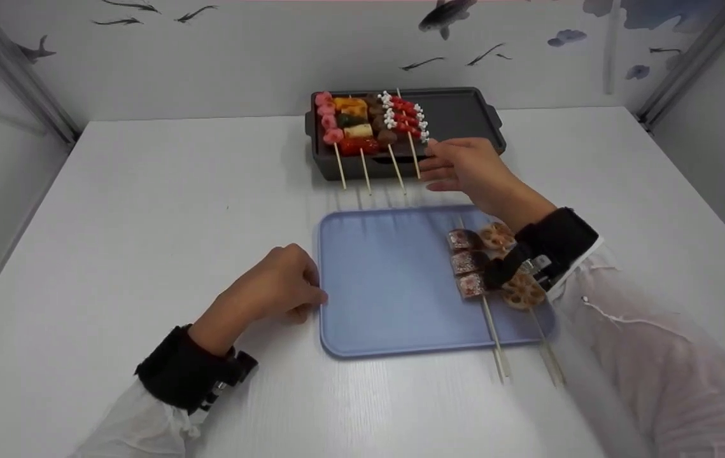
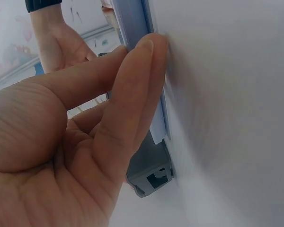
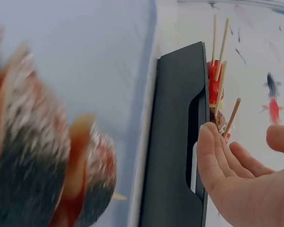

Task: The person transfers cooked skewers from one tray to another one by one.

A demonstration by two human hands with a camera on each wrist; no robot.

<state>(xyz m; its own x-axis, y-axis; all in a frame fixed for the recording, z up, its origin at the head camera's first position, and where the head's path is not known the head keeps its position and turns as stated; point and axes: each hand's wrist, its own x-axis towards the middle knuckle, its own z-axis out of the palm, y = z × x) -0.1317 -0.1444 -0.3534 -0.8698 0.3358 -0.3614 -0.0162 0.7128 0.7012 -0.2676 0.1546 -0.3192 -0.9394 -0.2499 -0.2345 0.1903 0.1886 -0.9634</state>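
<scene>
My left hand [image 1: 282, 283] pinches the left rim of a pale blue tray [image 1: 387, 280], and the left wrist view shows thumb and fingertips at the tray's edge [image 2: 132, 23]. At the front of a dark grill [image 1: 451, 114], my right hand [image 1: 470, 168] has its fingers extended and parted from the thumb, holding nothing. Its fingertips are right beside the stick of a skewer with red and white pieces [image 1: 405, 117]. On the tray's right side lie a fish-piece skewer [image 1: 469, 264] and a lotus-root skewer [image 1: 523, 291], partly hidden by my right wrist.
Left of the red-and-white skewer, the grill bears a pink skewer [image 1: 329, 119], a mixed vegetable skewer [image 1: 357, 130] and a brown ball skewer [image 1: 386, 137], sticks over its front edge. Behind stands a printed white panel [image 1: 241, 63]. The white table [image 1: 165, 210] surrounds the tray.
</scene>
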